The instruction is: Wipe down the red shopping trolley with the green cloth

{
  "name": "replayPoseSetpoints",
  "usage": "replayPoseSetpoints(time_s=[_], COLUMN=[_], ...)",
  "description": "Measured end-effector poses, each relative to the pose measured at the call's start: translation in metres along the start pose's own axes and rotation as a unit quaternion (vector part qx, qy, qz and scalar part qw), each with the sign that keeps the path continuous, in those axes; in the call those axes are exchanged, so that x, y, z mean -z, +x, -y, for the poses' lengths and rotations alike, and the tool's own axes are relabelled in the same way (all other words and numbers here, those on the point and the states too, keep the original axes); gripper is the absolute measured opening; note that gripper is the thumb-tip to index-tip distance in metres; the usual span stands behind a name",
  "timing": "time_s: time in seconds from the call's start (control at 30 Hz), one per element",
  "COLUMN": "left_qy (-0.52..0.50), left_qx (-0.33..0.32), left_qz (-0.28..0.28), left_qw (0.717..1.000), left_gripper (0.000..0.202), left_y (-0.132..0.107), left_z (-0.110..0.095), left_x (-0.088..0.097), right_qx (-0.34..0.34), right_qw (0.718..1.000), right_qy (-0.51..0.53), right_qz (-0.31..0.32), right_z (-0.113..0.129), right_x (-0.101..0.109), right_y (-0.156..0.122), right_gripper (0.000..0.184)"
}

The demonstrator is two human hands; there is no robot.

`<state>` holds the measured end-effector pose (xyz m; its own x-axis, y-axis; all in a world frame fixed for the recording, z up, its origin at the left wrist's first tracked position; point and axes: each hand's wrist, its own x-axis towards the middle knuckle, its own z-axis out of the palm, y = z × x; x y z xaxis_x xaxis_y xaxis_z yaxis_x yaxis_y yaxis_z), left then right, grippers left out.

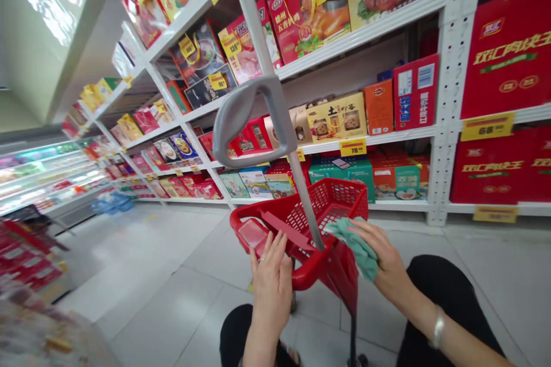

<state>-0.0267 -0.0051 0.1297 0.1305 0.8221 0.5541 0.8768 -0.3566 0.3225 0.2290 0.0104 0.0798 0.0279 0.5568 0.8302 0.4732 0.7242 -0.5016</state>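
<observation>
**A:** What fills the view?

**B:** White metal shelving (451,69) runs down the right side of a supermarket aisle and recedes toward the far left, packed with boxed food gift sets. Large red cartons (508,51) sit on it at the near right. Far to the left, a lit refrigerated case (47,175) faces the shelves, and pale floor tiles (172,309) spread between them.

**A:** And nearest the person?

**B:** A red shopping basket (331,206) stands on the tiles just in front of the person's black trousers (447,292), with its slotted walls toward the shelving. A metal pole (301,195) rises from it, tilted, to a curved grey handle (235,120) in front of the lower shelves.

**A:** What are the hands doing?

**B:** The right hand (385,255) is at the basket's right side, pressing a teal cloth (359,246) against the red plastic. Its grip is closed on the cloth's folds. The left hand (271,287) lies against the near red edge with its fingers extended, so that grip is open and holds nothing.

**A:** Anything smaller?

**B:** A yellow price tag (353,147) sits on a shelf edge beyond the handle. A ring (260,260) shows on a finger of the left hand, and a silver bangle (439,328) circles the right wrist.
</observation>
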Motion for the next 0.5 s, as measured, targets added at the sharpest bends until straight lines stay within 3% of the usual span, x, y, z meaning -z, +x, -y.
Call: replayPoseSetpoints(time_s=[0.1, 0.2, 0.3, 0.4, 0.5], left_qy=[0.012, 0.004, -0.026, -0.052, -0.067], left_qx=[0.006, 0.014, 0.035, 0.059, 0.077], left_qz=[-0.008, -0.018, -0.009, 0.034, 0.055], left_qw=[1.000, 1.000, 0.999, 0.996, 0.993], left_gripper=[0.050, 0.050, 0.050, 0.050, 0.052], left_y=[0.005, 0.013, 0.022, 0.032, 0.039], left_z=[0.001, 0.013, 0.031, 0.048, 0.065], left_x=[-0.006, -0.005, 0.005, 0.016, 0.025], right_qx=[-0.016, 0.018, 0.057, 0.080, 0.061], right_qw=[0.999, 0.992, 0.986, 0.983, 0.983], right_qy=[0.005, 0.024, 0.012, -0.025, -0.084], right_qz=[0.046, 0.120, 0.155, 0.164, 0.152], right_z=[0.001, 0.015, 0.020, 0.006, -0.027], right_x=[-0.025, -0.047, -0.056, -0.056, -0.049], right_y=[0.011, 0.018, 0.017, 0.008, -0.006], right_gripper=[0.038, 0.040, 0.042, 0.047, 0.051])
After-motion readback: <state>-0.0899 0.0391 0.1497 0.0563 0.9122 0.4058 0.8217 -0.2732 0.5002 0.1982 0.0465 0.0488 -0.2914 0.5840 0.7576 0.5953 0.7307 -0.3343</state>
